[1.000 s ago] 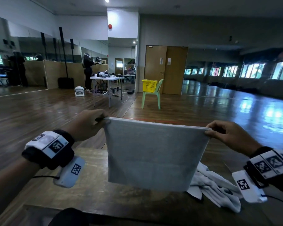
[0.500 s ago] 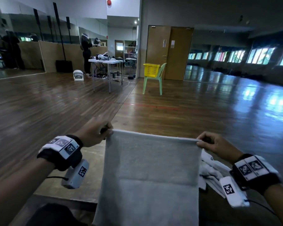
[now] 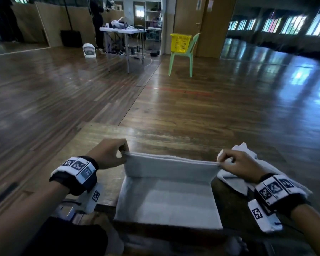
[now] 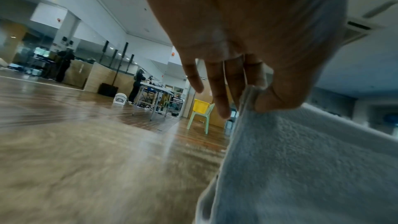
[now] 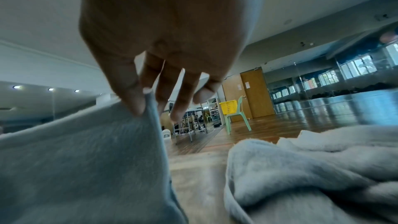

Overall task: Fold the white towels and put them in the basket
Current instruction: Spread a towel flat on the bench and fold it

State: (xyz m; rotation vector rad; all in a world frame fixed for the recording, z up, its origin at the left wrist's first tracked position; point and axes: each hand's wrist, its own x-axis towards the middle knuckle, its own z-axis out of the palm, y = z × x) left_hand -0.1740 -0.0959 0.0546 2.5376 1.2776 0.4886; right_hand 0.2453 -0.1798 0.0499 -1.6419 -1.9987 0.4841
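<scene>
**Both hands pinch the top edge of a half-laid towel**

The left hand (image 3: 107, 154) and the right hand (image 3: 237, 166) are held apart, each clamped on an upper corner of the white towel (image 3: 167, 196). In the left wrist view the thumb (image 4: 277, 98) presses the doubled edge against the side of a finger, while the other fingers (image 4: 217, 91) hang down loosely behind the cloth. In the right wrist view the thumb (image 5: 131, 96) pinches the opposite corner in the same way, with the remaining fingers pointing downward just beyond it.

The towel is stretched taut between the two hands. Its upper part stands raised off the wooden worktop (image 3: 103, 137), and its lower part lies flat on that surface, reaching to the near edge in front of the person. The held edge shows two layers lying together.

Just to the right of the right hand, a heap of crumpled white towels (image 3: 248, 152) lies on the worktop, partly hidden behind the wrist; the right wrist view shows its thick folds close by.

Well apart, across the polished wooden floor (image 3: 192, 108), the yellow basket (image 3: 180, 42) sits on the seat of a light green chair (image 3: 185, 58) near a brown door (image 3: 209, 21). To the left of the chair stands a white folding table (image 3: 122, 30) loaded with equipment, with cables on the floor beneath it.
</scene>
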